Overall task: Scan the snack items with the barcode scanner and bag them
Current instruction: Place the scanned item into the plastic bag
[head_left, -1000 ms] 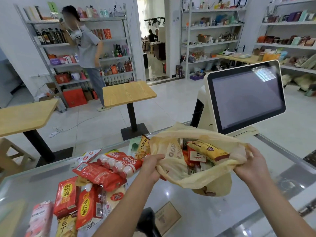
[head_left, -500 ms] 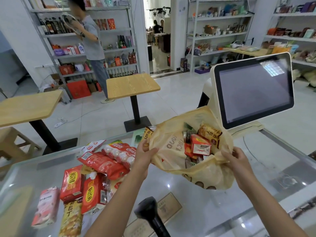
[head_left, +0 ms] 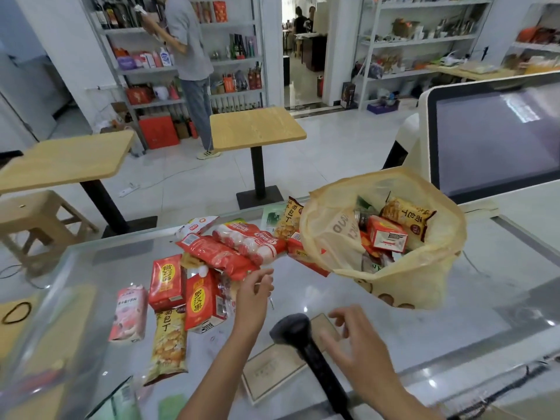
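While empty, hands [head_left: 253, 294] [head_left: 360, 344] beside scanner [head_left: 289, 327] head

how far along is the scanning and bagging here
Partly done. Done: the yellow bag sits open with several snacks inside, including a red box. In hand: nothing yet; the left hand reaches at the pile of snacks, and the right hand hovers open by the scanner. Left: many packets lie unbagged on the counter.
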